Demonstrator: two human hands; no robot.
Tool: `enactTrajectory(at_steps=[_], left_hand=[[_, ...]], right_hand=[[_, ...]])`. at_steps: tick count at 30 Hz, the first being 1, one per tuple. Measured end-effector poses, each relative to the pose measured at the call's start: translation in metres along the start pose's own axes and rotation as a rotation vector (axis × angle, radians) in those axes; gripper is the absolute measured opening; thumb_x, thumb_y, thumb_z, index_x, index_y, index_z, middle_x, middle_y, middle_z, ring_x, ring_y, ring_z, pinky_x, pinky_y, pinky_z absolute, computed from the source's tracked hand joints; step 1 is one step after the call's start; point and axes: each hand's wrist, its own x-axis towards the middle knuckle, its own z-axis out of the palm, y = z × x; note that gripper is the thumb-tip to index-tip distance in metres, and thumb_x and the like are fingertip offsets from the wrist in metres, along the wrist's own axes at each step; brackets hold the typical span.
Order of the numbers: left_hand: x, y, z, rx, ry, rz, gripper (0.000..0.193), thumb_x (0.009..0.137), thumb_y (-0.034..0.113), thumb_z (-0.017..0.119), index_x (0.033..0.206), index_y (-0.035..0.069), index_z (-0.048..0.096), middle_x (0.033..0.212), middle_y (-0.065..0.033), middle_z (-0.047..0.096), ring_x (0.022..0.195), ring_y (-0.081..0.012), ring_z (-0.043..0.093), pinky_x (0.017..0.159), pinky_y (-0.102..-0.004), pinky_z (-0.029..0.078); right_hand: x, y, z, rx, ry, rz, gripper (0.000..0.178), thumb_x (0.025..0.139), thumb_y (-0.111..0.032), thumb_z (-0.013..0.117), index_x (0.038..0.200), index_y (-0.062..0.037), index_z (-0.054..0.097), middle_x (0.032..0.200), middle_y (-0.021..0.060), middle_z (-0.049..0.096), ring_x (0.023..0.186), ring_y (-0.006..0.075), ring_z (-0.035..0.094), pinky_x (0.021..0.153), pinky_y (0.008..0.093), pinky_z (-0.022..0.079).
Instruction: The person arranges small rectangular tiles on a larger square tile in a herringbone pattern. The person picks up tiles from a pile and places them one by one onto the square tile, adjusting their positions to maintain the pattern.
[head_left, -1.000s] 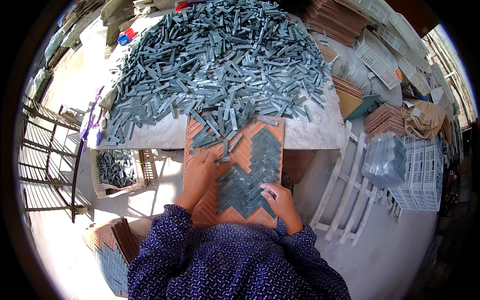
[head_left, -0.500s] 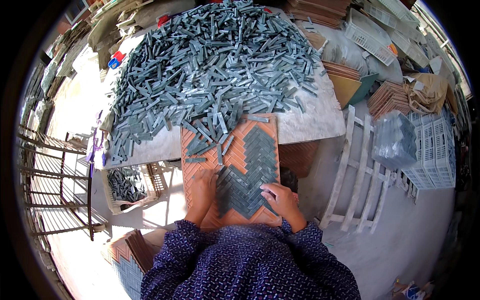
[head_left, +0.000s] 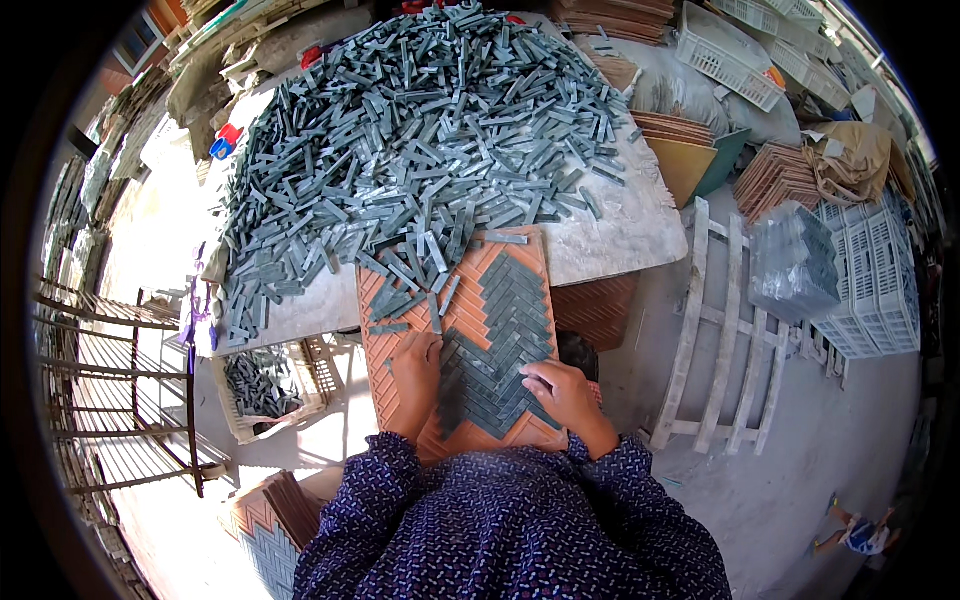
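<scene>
An orange tray (head_left: 388, 362) with moulded zigzag slots lies before me, partly filled with dark grey-green stone strips (head_left: 490, 365) in a herringbone pattern. Over the tray's left side, my left hand (head_left: 415, 378) has its fingers curled together beside the laid strips; whatever is in them is hidden. My right hand (head_left: 565, 392) rests at the pattern's right edge, thumb and fingers drawn into a pinch, and its contents cannot be made out. Loose strips (head_left: 400, 290) lie jumbled on the tray's upper left, just beyond my left hand.
A large heap of strips (head_left: 430, 130) covers much of the pale table (head_left: 640, 225). Below its left side stands a crate (head_left: 318, 375) of strips. To the right are a wooden pallet (head_left: 715, 345) and stacked white crates (head_left: 870, 290). A small person (head_left: 862, 533) is at lower right.
The view has shifted slightly. My left hand has moved a little along the pattern's left edge, while my right hand stays at the right edge. The small person shows more fully.
</scene>
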Motion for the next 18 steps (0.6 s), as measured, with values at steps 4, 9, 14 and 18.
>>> enactTrajectory(at_steps=[4,9,14,18], left_hand=[[0.001,0.000,0.001,0.040,-0.016,-0.101,0.012,0.079,0.011,0.068,0.081,0.003,0.059,0.074,-0.0114,0.058,0.069,-0.0295,0.059,0.060,-0.0390,0.045],[0.014,0.005,0.000,0.106,-0.037,-0.151,0.023,0.077,0.018,0.072,0.085,0.005,0.055,0.076,-0.0105,0.058,0.068,-0.0304,0.059,0.058,-0.0398,0.045],[0.021,-0.009,0.006,0.149,-0.052,-0.151,0.026,0.077,0.022,0.071,0.086,0.006,0.054,0.078,-0.0117,0.060,0.071,-0.0323,0.060,0.058,-0.0413,0.046],[0.016,-0.013,-0.004,0.102,-0.023,-0.118,0.022,0.076,0.016,0.069,0.087,0.005,0.054,0.083,-0.0144,0.059,0.075,-0.0342,0.060,0.062,-0.0443,0.046]], right_hand=[[0.018,-0.013,0.004,-0.027,0.005,-0.063,0.015,0.080,-0.006,0.068,0.094,-0.0011,0.065,0.081,0.0145,0.065,0.073,0.0292,0.065,0.065,0.0342,0.051],[0.074,-0.024,0.031,-0.125,0.063,-0.231,0.011,0.080,-0.004,0.065,0.090,-0.0030,0.065,0.089,0.0125,0.062,0.079,0.0301,0.063,0.065,0.0366,0.050],[0.134,-0.018,0.063,-0.325,-0.038,-0.345,0.010,0.077,-0.007,0.062,0.087,-0.0065,0.062,0.096,0.0099,0.054,0.087,0.0286,0.059,0.067,0.0387,0.049],[0.147,-0.012,0.064,-0.287,-0.132,-0.385,0.014,0.077,-0.006,0.062,0.090,-0.0062,0.057,0.094,0.0107,0.055,0.089,0.0319,0.058,0.069,0.0417,0.047]])
